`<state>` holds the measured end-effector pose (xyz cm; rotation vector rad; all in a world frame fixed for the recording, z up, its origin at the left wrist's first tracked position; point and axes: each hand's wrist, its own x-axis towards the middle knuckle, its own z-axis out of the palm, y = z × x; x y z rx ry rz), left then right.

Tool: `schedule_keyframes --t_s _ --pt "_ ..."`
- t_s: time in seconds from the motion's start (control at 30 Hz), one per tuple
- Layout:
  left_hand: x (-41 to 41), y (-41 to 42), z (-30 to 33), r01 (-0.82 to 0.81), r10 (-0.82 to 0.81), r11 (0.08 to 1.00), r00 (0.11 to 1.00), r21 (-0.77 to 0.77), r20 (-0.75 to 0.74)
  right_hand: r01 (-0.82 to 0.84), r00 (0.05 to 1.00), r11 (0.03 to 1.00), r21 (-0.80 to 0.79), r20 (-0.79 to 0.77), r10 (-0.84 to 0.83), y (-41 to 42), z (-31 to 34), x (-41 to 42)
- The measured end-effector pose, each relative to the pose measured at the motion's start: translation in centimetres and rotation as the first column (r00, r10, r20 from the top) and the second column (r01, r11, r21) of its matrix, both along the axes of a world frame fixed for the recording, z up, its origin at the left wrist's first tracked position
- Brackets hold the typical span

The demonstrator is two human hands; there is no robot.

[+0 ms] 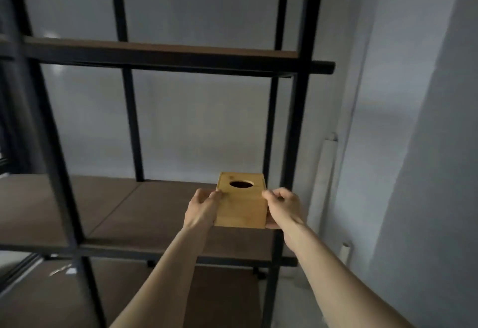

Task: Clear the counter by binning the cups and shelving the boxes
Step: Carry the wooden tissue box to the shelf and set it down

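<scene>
Gripping a wooden tissue box (241,207) between left hand (202,207) and right hand (283,207), a person holds it over the middle shelf (124,214) of a black-framed rack, shelving apparently under way, with counter and cups unseen.

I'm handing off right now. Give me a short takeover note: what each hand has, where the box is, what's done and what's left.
Left hand: gripping the left side of the wooden box.
Right hand: gripping its right side.
Box: upright, oval opening on top, held at the right end of the middle shelf of the black-framed rack; whether it rests on the board yet cannot be told.
Done: box brought to the shelf.
Left: set it down and let go. Counter, cups and bin are out of view, so check them.
</scene>
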<state>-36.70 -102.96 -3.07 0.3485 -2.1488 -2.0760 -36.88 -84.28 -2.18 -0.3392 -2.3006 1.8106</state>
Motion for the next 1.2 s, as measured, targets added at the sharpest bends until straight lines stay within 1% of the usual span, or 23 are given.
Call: schedule_keyframes --t_s 0.17,0.37,0.47,0.6,0.73,0.93,1.13,1.2 --pt "-3.3 -8.3 -2.0 -0.151 0.152 0.988 0.988 -0.025 0.016 -0.16 0.987 0.987 0.032 0.014 0.159 -8.3 -2.0 -5.4" --pt "-11.3 -14.6 -4.7 -0.221 0.224 0.973 0.973 -0.072 0.047 -0.242 0.969 0.97 -0.005 0.042 0.242 -14.7 -4.8 -14.3" --pt "-16.1 -16.5 -6.1 -0.217 0.225 0.973 0.969 -0.085 0.106 -0.258 0.962 0.966 -0.013 0.095 0.258 -16.7 -6.4 -19.4" --pt "-22.0 -18.2 -8.6 -0.197 0.206 0.978 0.968 -0.075 0.145 -0.261 0.957 0.965 0.002 0.131 0.258 -18.4 -9.2 -26.0" --pt "-26.1 -19.7 -12.0 -0.159 0.171 0.985 0.962 -0.074 0.212 -0.271 0.937 0.963 0.017 0.235 0.259 -19.8 -13.0 -30.4" --pt "-31.2 -22.8 -18.1 -0.078 0.104 0.992 0.942 -0.094 0.319 -0.244 0.912 0.969 0.048 0.351 0.213 -22.3 -17.8 -34.6" --pt "-34.5 -26.3 -24.4 -0.002 0.031 0.998 0.902 -0.066 0.43 -0.236 0.888 0.954 0.186 0.44 0.134 -25.7 -22.8 -36.5" --pt "-34.9 -27.4 -26.2 0.02 0.013 0.997 0.892 -0.068 0.452 -0.239 0.869 0.951 0.198 0.48 0.119 -26.9 -24.5 -36.6"
